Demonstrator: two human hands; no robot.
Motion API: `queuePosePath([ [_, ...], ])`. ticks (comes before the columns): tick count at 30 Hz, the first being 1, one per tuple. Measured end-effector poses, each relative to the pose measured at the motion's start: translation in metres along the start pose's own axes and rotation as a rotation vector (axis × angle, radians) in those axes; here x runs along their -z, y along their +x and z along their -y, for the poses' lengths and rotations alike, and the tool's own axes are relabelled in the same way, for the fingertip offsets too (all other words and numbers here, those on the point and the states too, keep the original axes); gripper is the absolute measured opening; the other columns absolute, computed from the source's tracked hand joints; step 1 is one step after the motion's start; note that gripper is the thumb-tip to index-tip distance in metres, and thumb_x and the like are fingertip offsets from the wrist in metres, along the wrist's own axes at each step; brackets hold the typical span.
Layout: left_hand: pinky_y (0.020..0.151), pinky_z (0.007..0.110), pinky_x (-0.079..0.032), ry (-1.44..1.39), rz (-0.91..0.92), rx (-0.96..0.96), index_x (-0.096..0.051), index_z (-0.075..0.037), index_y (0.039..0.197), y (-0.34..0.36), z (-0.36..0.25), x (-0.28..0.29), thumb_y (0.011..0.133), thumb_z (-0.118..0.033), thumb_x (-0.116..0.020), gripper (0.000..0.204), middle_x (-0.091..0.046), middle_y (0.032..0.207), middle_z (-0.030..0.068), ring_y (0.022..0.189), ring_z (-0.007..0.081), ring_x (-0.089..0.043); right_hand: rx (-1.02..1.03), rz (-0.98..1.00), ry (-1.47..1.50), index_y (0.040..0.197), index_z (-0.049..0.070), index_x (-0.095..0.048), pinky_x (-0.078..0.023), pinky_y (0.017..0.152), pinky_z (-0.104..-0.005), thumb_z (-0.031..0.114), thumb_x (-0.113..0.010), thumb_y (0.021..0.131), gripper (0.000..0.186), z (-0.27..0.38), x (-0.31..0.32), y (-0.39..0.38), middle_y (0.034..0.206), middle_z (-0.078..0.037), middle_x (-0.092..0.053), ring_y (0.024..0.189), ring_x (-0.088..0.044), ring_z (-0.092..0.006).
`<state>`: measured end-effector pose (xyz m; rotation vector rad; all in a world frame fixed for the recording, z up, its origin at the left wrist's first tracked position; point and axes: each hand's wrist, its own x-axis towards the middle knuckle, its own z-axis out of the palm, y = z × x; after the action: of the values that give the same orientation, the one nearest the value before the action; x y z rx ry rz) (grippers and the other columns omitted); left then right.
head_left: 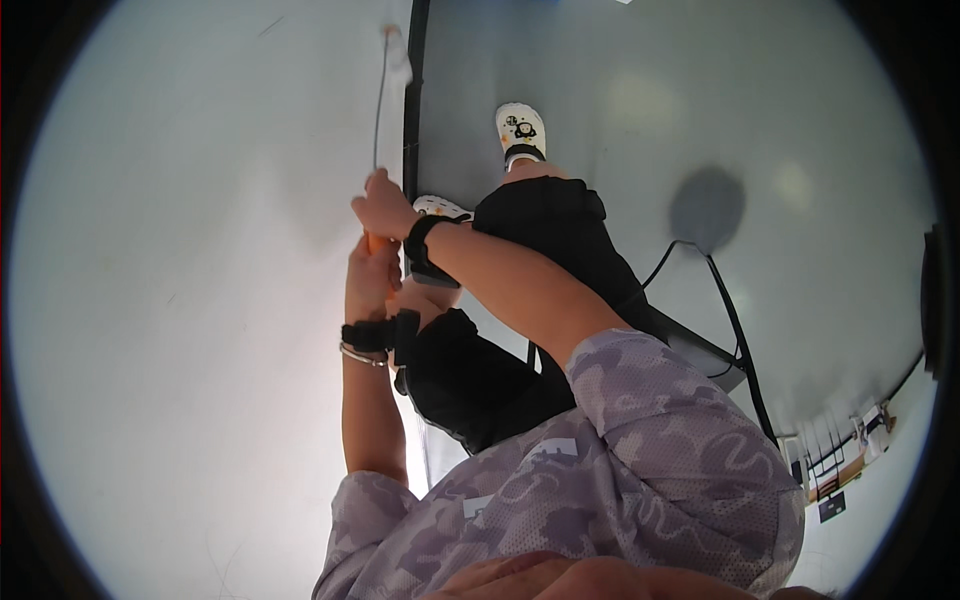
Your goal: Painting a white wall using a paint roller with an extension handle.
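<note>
A long thin dark rod (380, 110) rises from my hands, slightly bent. Its far end carries a small orange piece and a pale, blurred tip (400, 62) whose kind I cannot make out. My right hand (386, 206) is closed around the lower part of the rod. Just below it, my left hand (372, 268) is closed on the orange handle (377, 243), which shows between the two hands. The hands are close together, over the dark edge of the pale surface. Black bands circle both wrists, and a bracelet is on the left one.
A broad pale surface (200, 250) fills the left side, bounded by a black edge (414, 70). Grey floor (620, 90) lies to the right, below my legs and white clogs (521, 124). A black-framed chair (735, 310) stands at right, near a small rack (826, 460).
</note>
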<state>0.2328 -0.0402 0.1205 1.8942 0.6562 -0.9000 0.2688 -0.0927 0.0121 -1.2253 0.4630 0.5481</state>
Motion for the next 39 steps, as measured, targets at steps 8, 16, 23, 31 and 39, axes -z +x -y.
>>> queuePosePath([
  [8,0.036,0.021,-0.033,0.008,-0.021,-0.023,-0.049,-0.002,0.09,0.015,0.005,-0.005,0.086,-0.014,-0.045,0.013,-0.046,0.057,0.0001,0.041,0.0074,-0.041,0.034,-0.028,-0.105,0.12,-0.014,-0.022,-0.047,0.081,-0.0438,0.012,-0.05,0.077,0.057,0.005,0.002,0.013,0.096,-0.035,-0.055,0.093,-0.056,-0.0449],
  [16,0.042,0.019,-0.036,-0.017,-0.091,0.097,-0.054,-0.003,0.091,-0.045,0.041,0.008,0.085,-0.017,-0.051,0.016,-0.048,0.059,-0.0009,0.045,0.0065,-0.045,-0.122,0.104,-0.136,0.104,-0.017,-0.028,-0.049,0.073,-0.0421,0.017,-0.052,0.077,0.049,-0.034,-0.036,-0.038,0.088,-0.035,-0.055,0.085,-0.058,-0.0433],
  [23,0.04,0.021,-0.032,0.009,-0.022,-0.137,-0.05,-0.002,0.087,-0.005,-0.009,0.009,0.086,-0.014,-0.047,0.012,-0.044,0.057,-0.0016,0.043,0.0062,-0.04,0.237,-0.147,0.014,0.097,-0.006,-0.034,-0.047,0.065,-0.0428,0.014,-0.052,0.077,0.033,0.039,-0.003,-0.009,0.076,-0.027,-0.055,0.074,-0.057,-0.0422],
  [31,0.04,0.021,-0.034,-0.036,-0.046,0.044,-0.05,-0.005,0.086,-0.028,0.071,0.018,0.088,-0.02,-0.046,0.016,-0.046,0.058,-0.001,0.044,0.008,-0.042,-0.101,0.015,-0.244,0.117,-0.019,-0.018,-0.049,0.076,-0.0429,0.015,-0.05,0.078,0.062,-0.049,-0.046,-0.03,0.09,-0.035,-0.056,0.087,-0.058,-0.0437],
  [39,0.04,0.022,-0.033,0.031,-0.089,0.042,-0.053,-0.003,0.086,-0.05,0.028,0.013,0.086,-0.018,-0.052,0.015,-0.046,0.058,-0.0013,0.044,0.0068,-0.042,-0.138,0.011,-0.038,0.105,-0.012,-0.029,-0.048,0.078,-0.0467,0.011,-0.051,0.077,0.042,-0.019,-0.039,-0.045,0.093,-0.037,-0.054,0.089,-0.056,-0.0465],
])
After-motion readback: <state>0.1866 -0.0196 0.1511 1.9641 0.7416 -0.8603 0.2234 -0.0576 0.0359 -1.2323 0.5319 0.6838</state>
